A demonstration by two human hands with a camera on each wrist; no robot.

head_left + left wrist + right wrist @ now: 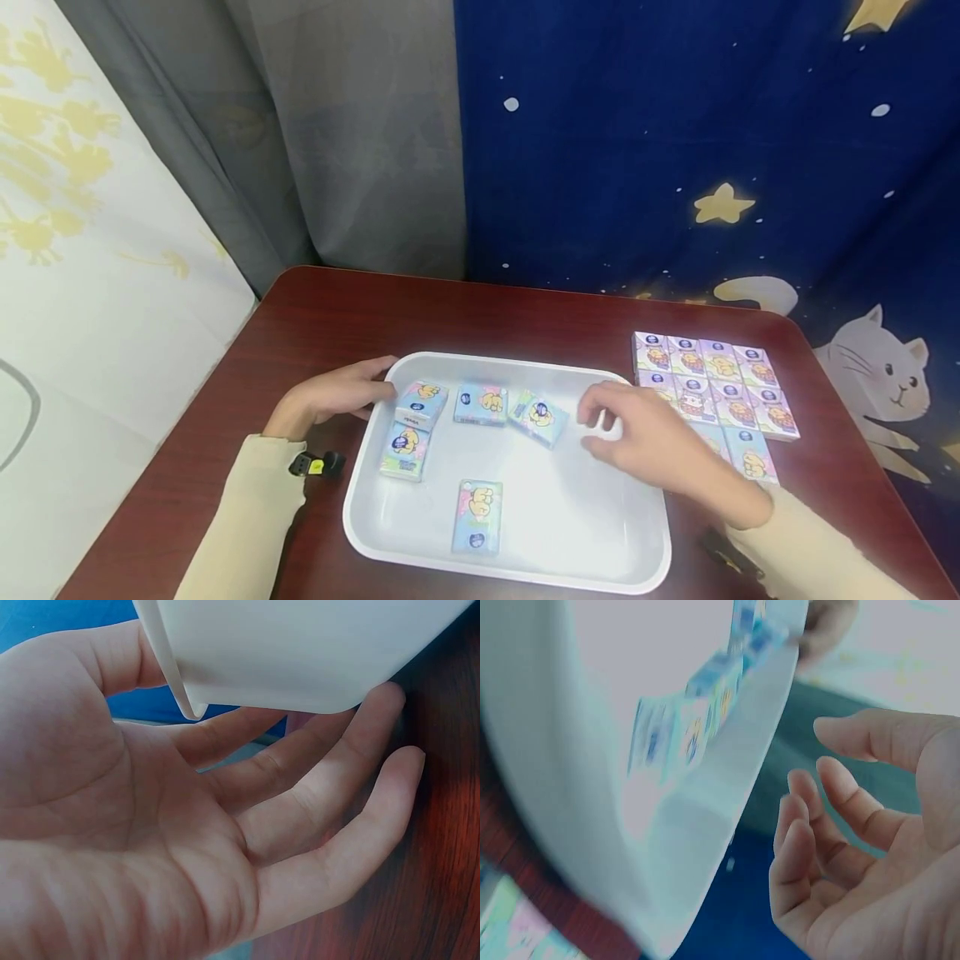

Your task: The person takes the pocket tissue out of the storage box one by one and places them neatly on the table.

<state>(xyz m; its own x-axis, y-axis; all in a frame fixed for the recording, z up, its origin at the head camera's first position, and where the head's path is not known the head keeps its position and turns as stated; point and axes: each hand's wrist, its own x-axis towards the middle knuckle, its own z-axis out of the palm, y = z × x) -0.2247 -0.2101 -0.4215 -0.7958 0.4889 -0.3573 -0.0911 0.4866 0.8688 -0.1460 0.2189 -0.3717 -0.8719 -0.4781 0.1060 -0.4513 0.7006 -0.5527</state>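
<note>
A white tray lies on the table with several small blue tissue packs in it. My left hand holds the tray's left rim; in the left wrist view the thumb passes behind the tray wall and the fingers curve along the outside and underside. My right hand hovers over the tray's right part, fingers loosely bent, nothing between them. Nearest to it lies a tilted tissue pack, beside another pack. One pack leans on a pack at the left; a separate pack lies near the front.
Rows of pink and purple tissue packs lie right of the tray, with blue packs in front, partly behind my right arm. The dark red table ends before a grey curtain and a blue starry curtain.
</note>
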